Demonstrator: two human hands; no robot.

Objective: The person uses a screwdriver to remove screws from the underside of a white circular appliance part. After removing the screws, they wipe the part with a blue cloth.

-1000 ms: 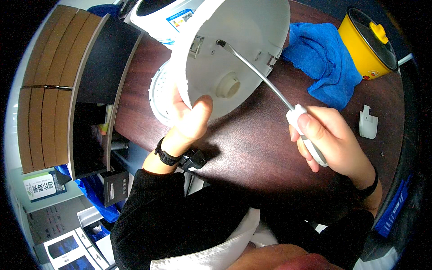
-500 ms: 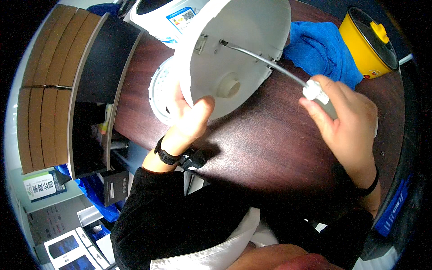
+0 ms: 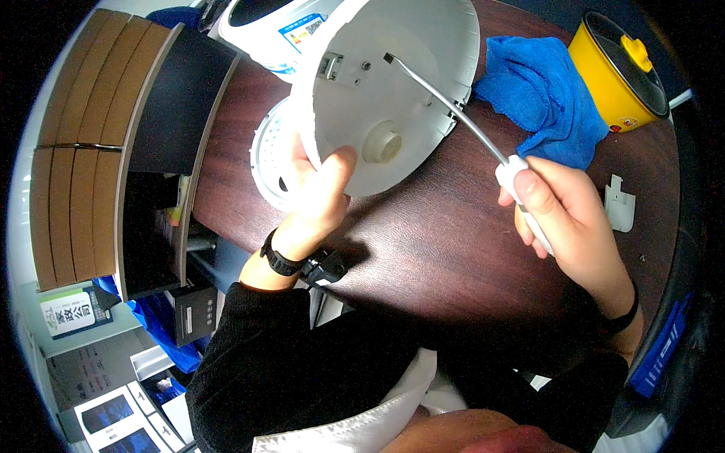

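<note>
My left hand (image 3: pixel 323 185) grips the near left rim of a white round plastic housing (image 3: pixel 423 94), thumb inside and fingers behind. The housing is tilted, so its inner side shows, with a short round collar (image 3: pixel 383 143) and a small metal bracket (image 3: pixel 330 66). My right hand (image 3: pixel 563 208) is closed round the pale handle of a screwdriver (image 3: pixel 453 109). Its long metal shaft reaches into the housing, the tip near a small dark spot on the inner wall; whether they touch I cannot tell.
Behind the housing are a white perforated round part (image 3: pixel 266 158) and a white tub (image 3: pixel 260 41). A blue cloth (image 3: pixel 540 98), a yellow bucket (image 3: pixel 615 79) and a small white plastic piece (image 3: pixel 619 205) are at the right. Cardboard boxes (image 3: pixel 75 189) stand left of the dark wooden table (image 3: pixel 423 257).
The screwdriver's tip has shifted slightly right and up from the small hole by the bracket. My right hand has turned and moved down and left, uncovering the white plastic piece. The housing has tipped slightly.
</note>
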